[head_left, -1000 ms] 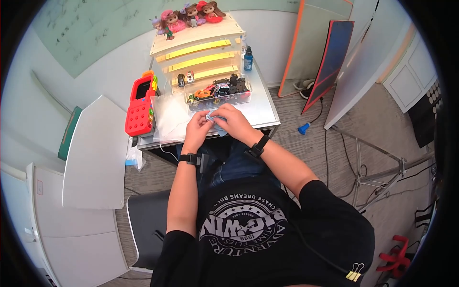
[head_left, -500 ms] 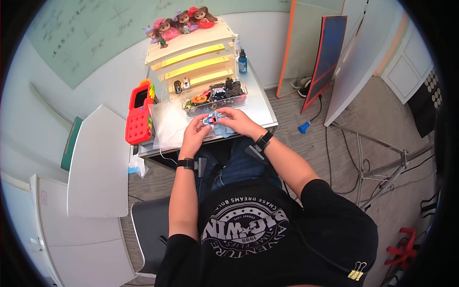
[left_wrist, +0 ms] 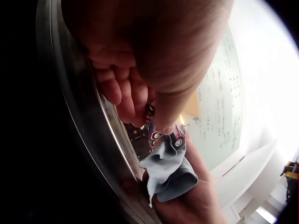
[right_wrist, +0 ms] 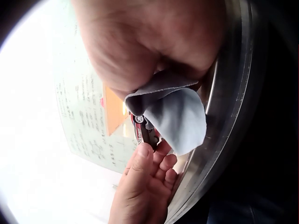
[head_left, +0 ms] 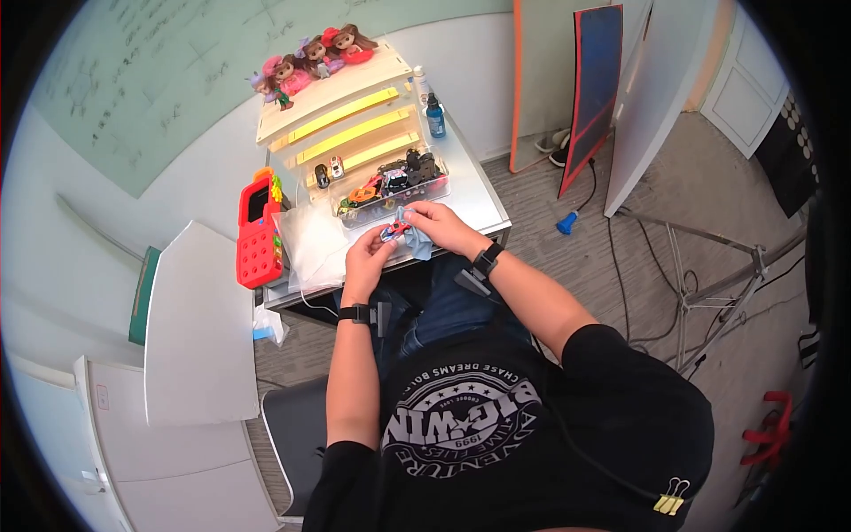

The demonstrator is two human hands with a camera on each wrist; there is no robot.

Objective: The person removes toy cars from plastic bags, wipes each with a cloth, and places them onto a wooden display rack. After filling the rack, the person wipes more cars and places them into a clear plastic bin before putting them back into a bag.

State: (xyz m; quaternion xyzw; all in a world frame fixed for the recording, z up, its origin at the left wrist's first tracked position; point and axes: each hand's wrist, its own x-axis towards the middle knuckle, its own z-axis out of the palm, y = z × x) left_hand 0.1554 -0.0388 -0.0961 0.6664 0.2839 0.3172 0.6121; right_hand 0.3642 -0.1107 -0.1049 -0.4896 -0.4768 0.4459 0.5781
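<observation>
A small toy car (head_left: 393, 231), red, blue and white, is pinched between the thumb and fingers of my left hand (head_left: 365, 258). Over its other end, my right hand (head_left: 446, 227) holds a light blue cloth (head_left: 417, 246). In the left wrist view, the car's wheels (left_wrist: 179, 142) show just above the cloth (left_wrist: 163, 168). Seen from the right wrist, the cloth (right_wrist: 181, 122) hangs in folds from the right fingers and touches the car (right_wrist: 142, 130), hiding part of it. The left thumb (right_wrist: 143, 151) presses on the near end of the car.
Just beyond my hands stands a clear bin (head_left: 390, 211) of toy cars. Two cars (head_left: 329, 170) sit beside a wooden rack with yellow slats (head_left: 355, 133), dolls (head_left: 315, 62) on top. A red toy (head_left: 259, 235) and plastic bag (head_left: 310, 244) lie left; a blue bottle (head_left: 435, 117) stands right.
The car, mostly hidden by my fingers a second ago, shows more now, and its angle has shifted. The cloth hangs more openly from my right hand. The head view has swung slightly.
</observation>
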